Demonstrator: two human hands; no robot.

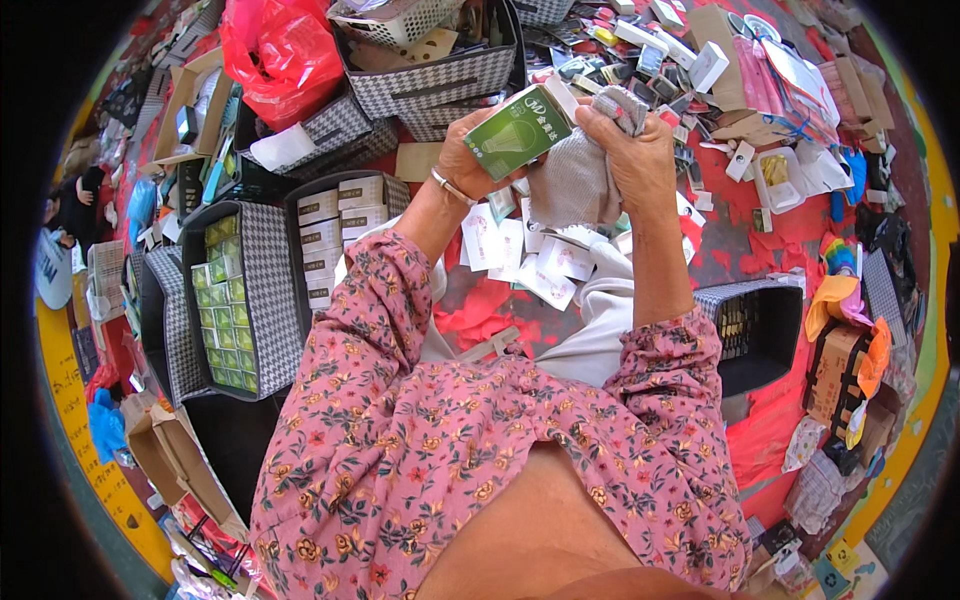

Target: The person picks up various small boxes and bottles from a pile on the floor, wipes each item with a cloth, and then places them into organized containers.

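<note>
My left hand (464, 158) grips a small green and white light bulb box (518, 138) by its left side, fingers closed round it. A flap at the box's upper right end stands up. Bunched in my right hand (642, 160) is a grey knit cloth (574, 186), which hangs down beside the box; my right thumb and fingertips reach close to the flap. Whether they touch it I cannot tell. Below both hands, several white cards (548, 272) lie spread between my knees.
To the left stand a houndstooth bin of green boxes (228, 310) and another holding white boxes (322, 236). A red plastic bag (272, 62) sits at the far left. Small goods (640, 62) are heaped at the far side. A dark bin (762, 335) is on the right.
</note>
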